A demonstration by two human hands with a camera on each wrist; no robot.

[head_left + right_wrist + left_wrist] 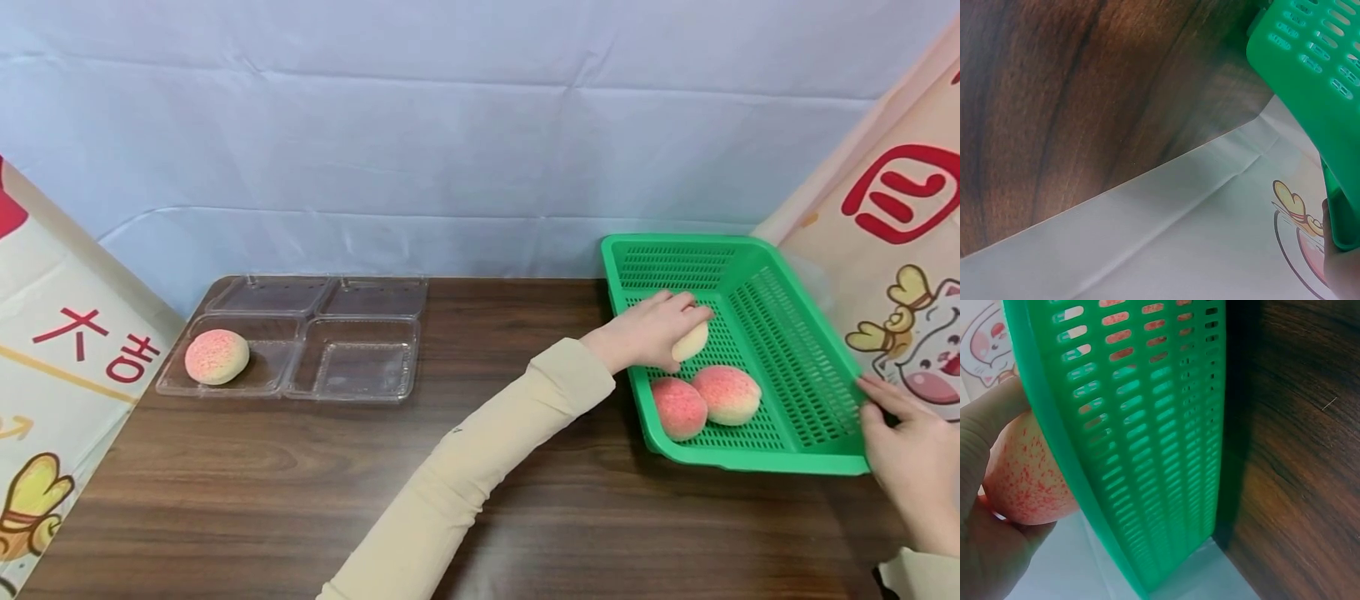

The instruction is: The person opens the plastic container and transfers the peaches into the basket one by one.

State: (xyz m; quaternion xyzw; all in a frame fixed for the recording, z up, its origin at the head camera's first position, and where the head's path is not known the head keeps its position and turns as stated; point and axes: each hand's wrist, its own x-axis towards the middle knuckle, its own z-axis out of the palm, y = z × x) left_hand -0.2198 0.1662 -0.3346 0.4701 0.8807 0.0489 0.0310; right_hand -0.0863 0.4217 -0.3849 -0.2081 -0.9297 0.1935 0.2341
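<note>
While the right hand point(907, 454) grips the near right corner of the green basket point(750, 459) in the head view, the left hand point(651, 332) has its fingers round a pale peach point(692, 342) inside the walls! Just nearer lie a reddish peach point(678, 409) and a pink-and-cream peach point(727, 396), side by side. Far over to the left, a speckled peach point(217, 357) sits in the near left compartment of the clear tray point(352, 395). So, by my count, one is in the tray, one is in hand and two lie in the basket: early going, I'd judge.

Over to the left wrist: thumb and fingers hold that peach beyond the slotted wall.

And the right wrist: only fingers show, at the basket's rim, beside the wooden table point(1066, 106) and printed cloth point(1210, 231).
</note>
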